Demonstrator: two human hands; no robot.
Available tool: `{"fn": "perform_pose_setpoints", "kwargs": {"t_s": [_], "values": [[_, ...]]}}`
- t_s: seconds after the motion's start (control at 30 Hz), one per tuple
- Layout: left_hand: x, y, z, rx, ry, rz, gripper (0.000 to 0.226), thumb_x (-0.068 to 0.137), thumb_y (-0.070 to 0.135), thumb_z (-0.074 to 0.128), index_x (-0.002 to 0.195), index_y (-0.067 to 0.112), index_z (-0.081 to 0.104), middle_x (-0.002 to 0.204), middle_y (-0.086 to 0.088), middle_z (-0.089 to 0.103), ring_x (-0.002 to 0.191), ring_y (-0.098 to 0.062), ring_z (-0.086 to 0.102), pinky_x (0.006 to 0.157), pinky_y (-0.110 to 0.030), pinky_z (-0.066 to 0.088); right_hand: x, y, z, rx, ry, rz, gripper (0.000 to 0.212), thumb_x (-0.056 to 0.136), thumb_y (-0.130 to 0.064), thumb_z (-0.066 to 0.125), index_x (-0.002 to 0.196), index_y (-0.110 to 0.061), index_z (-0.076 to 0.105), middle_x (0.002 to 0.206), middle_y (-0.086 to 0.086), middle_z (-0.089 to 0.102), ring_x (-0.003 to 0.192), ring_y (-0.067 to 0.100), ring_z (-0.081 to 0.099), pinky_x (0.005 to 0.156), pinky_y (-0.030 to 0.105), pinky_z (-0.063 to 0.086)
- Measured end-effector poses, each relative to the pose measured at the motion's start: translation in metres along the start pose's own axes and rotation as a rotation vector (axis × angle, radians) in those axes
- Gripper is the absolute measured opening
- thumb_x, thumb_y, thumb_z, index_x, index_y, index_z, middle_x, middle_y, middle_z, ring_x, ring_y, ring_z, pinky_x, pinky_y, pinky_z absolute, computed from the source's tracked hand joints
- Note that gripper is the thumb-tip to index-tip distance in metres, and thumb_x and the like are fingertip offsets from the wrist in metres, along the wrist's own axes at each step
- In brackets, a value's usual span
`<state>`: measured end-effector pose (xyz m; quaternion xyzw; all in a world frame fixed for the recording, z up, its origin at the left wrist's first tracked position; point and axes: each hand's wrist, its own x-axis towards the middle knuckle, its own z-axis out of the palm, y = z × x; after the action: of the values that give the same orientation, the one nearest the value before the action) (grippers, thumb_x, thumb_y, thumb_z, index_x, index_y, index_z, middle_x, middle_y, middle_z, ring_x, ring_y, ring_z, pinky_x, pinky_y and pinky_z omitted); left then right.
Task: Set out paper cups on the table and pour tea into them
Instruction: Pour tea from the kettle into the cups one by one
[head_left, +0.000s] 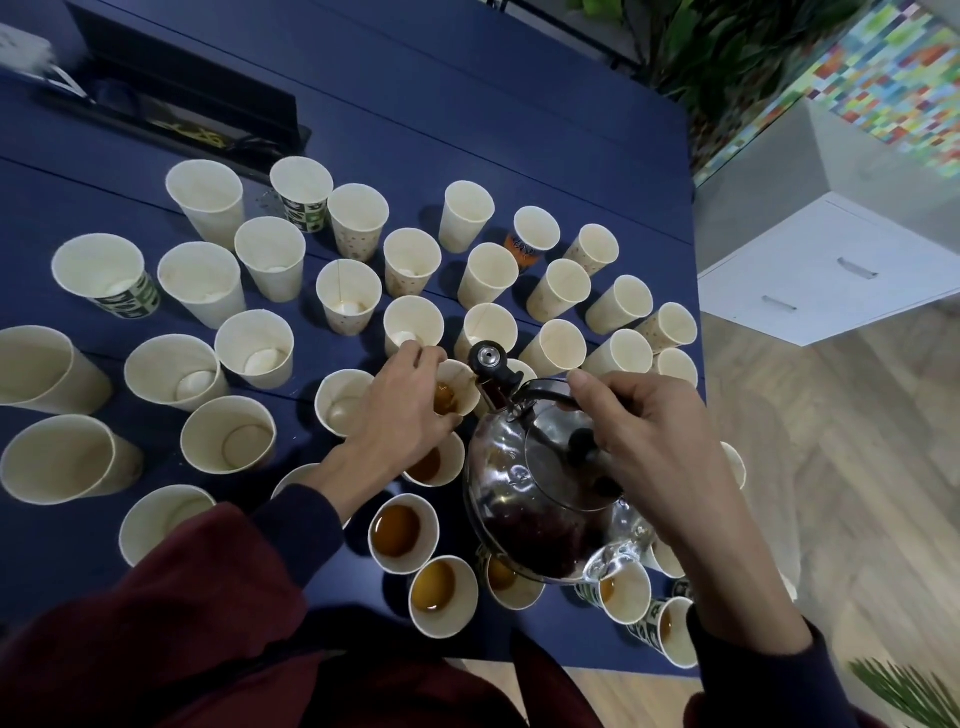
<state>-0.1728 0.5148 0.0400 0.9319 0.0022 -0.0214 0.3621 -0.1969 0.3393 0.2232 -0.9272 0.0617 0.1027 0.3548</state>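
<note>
Several paper cups stand on the dark blue table (405, 119). My right hand (649, 441) grips the black handle of a shiny metal kettle (540, 499), tilted with its spout (488, 364) over a cup (457, 387) that holds some amber tea. My left hand (400, 410) holds that cup by its rim and side. Near the front edge, several cups are filled with tea, such as one cup (402, 530) and another (441, 595). The cups farther back, like an empty cup (348, 293), hold no tea.
A black open cable box (176, 104) sits at the table's back left. A white drawer cabinet (831, 270) stands on the wooden floor to the right, with green plants (727, 57) behind it. The table's right edge runs close beside the kettle.
</note>
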Motion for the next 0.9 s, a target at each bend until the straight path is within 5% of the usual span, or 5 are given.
{"fn": "perform_pose_setpoints", "kwargs": {"t_s": [0.1, 0.27, 0.47, 0.63, 0.9], "values": [[0.001, 0.0, 0.002, 0.01, 0.018, 0.014, 0.067, 0.072, 0.036, 0.086, 0.126, 0.011, 0.056, 0.12, -0.007, 0.052, 0.111, -0.027, 0.054, 0.093, -0.039, 0.047, -0.003, -0.002, -0.001, 0.096, 0.048, 0.021, 0.044, 0.099, -0.037, 0.06, 0.064, -0.011, 0.064, 0.046, -0.009, 0.037, 0.046, 0.008, 0.033, 0.052, 0.028, 0.031], [0.005, 0.004, 0.008, 0.157, 0.122, 0.049, 0.05, 0.076, 0.036, 0.081, 0.116, 0.012, 0.062, 0.118, -0.005, 0.056, 0.11, -0.029, 0.05, 0.083, -0.043, 0.042, -0.012, -0.007, -0.017, 0.107, 0.164, -0.017, 0.037, 0.099, -0.032, 0.06, 0.075, -0.008, 0.073, 0.054, 0.006, 0.049, 0.048, 0.006, 0.041, 0.044, 0.011, 0.033], [0.017, 0.018, 0.017, 0.186, 0.086, 0.163, 0.041, 0.077, 0.017, 0.073, 0.116, 0.016, 0.06, 0.113, -0.005, 0.056, 0.106, -0.03, 0.051, 0.085, -0.043, 0.041, -0.005, 0.01, -0.029, 0.193, 0.218, -0.014, 0.046, 0.099, -0.034, 0.059, 0.081, 0.009, 0.064, 0.058, 0.006, 0.037, 0.054, 0.012, 0.032, 0.047, 0.024, 0.026], [0.023, 0.035, 0.031, 0.262, 0.008, 0.165, 0.052, 0.079, 0.047, 0.072, 0.12, 0.017, 0.056, 0.113, -0.006, 0.061, 0.104, -0.029, 0.05, 0.087, -0.043, 0.037, 0.002, 0.022, -0.045, 0.171, 0.218, -0.029, 0.038, 0.098, -0.03, 0.062, 0.068, -0.009, 0.071, 0.045, -0.011, 0.043, 0.046, 0.004, 0.037, 0.044, 0.014, 0.03], [0.027, 0.052, 0.05, 0.375, 0.003, 0.09, 0.073, 0.072, 0.055, 0.076, 0.129, 0.013, 0.056, 0.117, -0.008, 0.061, 0.108, -0.03, 0.051, 0.083, -0.042, 0.035, 0.016, 0.042, -0.064, 0.036, 0.131, -0.092, 0.038, 0.096, -0.039, 0.064, 0.072, -0.012, 0.074, 0.054, 0.005, 0.053, 0.052, 0.008, 0.043, 0.048, 0.02, 0.033]]}}
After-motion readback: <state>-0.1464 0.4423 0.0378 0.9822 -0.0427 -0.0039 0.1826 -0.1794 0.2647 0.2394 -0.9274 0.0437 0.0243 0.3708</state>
